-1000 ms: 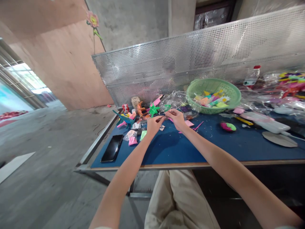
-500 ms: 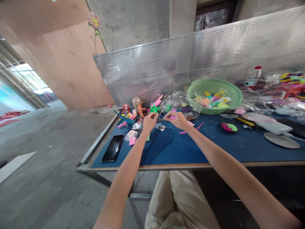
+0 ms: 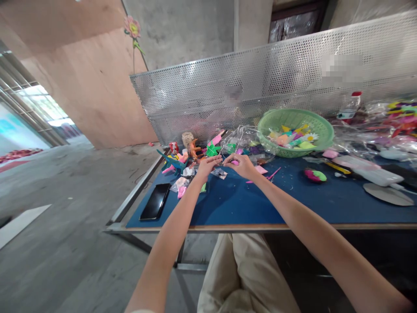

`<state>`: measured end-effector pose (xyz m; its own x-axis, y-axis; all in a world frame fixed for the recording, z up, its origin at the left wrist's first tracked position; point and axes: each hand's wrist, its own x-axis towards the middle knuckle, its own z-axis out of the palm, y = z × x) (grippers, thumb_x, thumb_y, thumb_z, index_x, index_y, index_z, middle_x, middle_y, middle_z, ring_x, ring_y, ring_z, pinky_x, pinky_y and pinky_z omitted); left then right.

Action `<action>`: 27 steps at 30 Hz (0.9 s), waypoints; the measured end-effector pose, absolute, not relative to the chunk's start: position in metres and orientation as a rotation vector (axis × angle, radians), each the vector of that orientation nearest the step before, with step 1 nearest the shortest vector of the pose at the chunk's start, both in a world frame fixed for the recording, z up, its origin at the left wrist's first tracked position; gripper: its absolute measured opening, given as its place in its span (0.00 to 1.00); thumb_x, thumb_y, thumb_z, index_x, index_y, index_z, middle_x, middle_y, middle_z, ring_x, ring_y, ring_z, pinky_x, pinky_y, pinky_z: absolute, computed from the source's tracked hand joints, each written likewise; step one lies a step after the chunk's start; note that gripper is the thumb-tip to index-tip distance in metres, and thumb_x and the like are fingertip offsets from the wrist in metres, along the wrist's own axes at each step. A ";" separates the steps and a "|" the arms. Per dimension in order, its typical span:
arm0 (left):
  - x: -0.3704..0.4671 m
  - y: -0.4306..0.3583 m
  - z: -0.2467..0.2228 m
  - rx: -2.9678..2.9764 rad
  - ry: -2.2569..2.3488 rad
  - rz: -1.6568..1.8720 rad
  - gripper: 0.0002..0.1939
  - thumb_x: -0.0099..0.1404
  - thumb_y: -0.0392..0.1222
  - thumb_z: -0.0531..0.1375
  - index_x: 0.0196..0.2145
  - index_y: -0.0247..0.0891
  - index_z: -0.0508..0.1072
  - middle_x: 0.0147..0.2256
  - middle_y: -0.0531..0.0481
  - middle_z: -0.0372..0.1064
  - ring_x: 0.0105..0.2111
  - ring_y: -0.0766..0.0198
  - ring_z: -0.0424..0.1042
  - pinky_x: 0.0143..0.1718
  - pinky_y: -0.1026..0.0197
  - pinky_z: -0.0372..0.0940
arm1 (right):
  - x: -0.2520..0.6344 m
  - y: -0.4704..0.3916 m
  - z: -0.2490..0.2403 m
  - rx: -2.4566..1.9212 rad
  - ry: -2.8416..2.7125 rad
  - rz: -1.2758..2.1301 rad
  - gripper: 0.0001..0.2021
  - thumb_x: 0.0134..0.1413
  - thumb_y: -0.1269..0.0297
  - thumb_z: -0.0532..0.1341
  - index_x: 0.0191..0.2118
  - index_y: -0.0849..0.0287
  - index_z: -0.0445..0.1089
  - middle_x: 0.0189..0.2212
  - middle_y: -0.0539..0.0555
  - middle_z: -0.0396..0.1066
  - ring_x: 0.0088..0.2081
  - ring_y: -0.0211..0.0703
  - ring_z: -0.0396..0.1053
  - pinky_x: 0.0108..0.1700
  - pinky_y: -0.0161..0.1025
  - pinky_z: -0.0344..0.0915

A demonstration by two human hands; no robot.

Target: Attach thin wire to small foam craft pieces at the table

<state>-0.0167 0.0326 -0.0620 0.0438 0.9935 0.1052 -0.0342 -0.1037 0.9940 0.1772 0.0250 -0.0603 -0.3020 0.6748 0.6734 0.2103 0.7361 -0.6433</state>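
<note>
Over the blue table top, my left hand has its fingers stretched out toward the right; what its fingertips touch is too small to tell. Close beside it, my right hand is closed in a pinch on a small pink piece. Just behind the hands lies a bright green figure. A small clear packet rests below and between them. Thin pink strips lie to the right of my right hand.
A green basket of colourful pieces stands at the back. A black phone lies at the left edge. Blue and orange figures are behind it. A red-capped bottle, plastic bags and a pink-green lump are at right.
My left hand's fingers have straightened from a pinch. My right hand stays closed in nearly the same place. The view has shifted slightly.
</note>
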 end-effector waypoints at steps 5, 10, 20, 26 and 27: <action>-0.013 0.032 -0.061 1.265 1.051 1.324 0.18 0.52 0.44 0.71 0.41 0.37 0.81 0.40 0.46 0.80 0.35 0.65 0.74 0.33 0.64 0.61 | 0.175 0.030 -0.065 -0.699 -1.753 0.663 0.12 0.53 0.51 0.68 0.32 0.54 0.76 0.33 0.54 0.79 0.38 0.48 0.76 0.45 0.47 0.71; -0.013 0.034 -0.062 1.197 1.008 1.343 0.22 0.49 0.35 0.68 0.44 0.36 0.74 0.40 0.46 0.80 0.36 0.64 0.75 0.37 0.62 0.62 | 0.174 0.033 -0.068 -0.719 -1.654 0.773 0.14 0.48 0.50 0.70 0.31 0.54 0.75 0.32 0.54 0.79 0.37 0.48 0.77 0.45 0.48 0.73; -0.017 0.035 -0.060 1.437 1.130 1.451 0.15 0.56 0.31 0.60 0.42 0.39 0.76 0.43 0.45 0.78 0.41 0.58 0.74 0.44 0.57 0.66 | 0.178 0.033 -0.067 -0.782 -1.785 0.504 0.09 0.57 0.55 0.65 0.31 0.53 0.76 0.33 0.53 0.80 0.37 0.49 0.77 0.44 0.46 0.70; -0.018 0.022 -0.048 2.144 1.232 1.657 0.06 0.64 0.39 0.61 0.37 0.42 0.80 0.48 0.43 0.74 0.53 0.51 0.68 0.63 0.50 0.55 | 0.180 0.036 -0.068 -0.744 -1.881 0.404 0.08 0.59 0.57 0.63 0.33 0.52 0.77 0.34 0.53 0.80 0.36 0.48 0.77 0.42 0.44 0.69; -0.017 0.021 -0.046 2.227 1.243 1.607 0.06 0.65 0.41 0.62 0.37 0.42 0.80 0.49 0.42 0.74 0.54 0.50 0.67 0.63 0.49 0.53 | 0.179 0.035 -0.069 -0.730 -1.899 0.397 0.07 0.60 0.58 0.63 0.33 0.52 0.77 0.34 0.52 0.80 0.36 0.47 0.76 0.43 0.44 0.69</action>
<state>-0.0171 0.0205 -0.0459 0.0955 0.6742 0.7323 0.5393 -0.6534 0.5312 0.1790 0.0352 -0.0687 -0.2976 0.6456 0.7033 0.3096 0.7621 -0.5686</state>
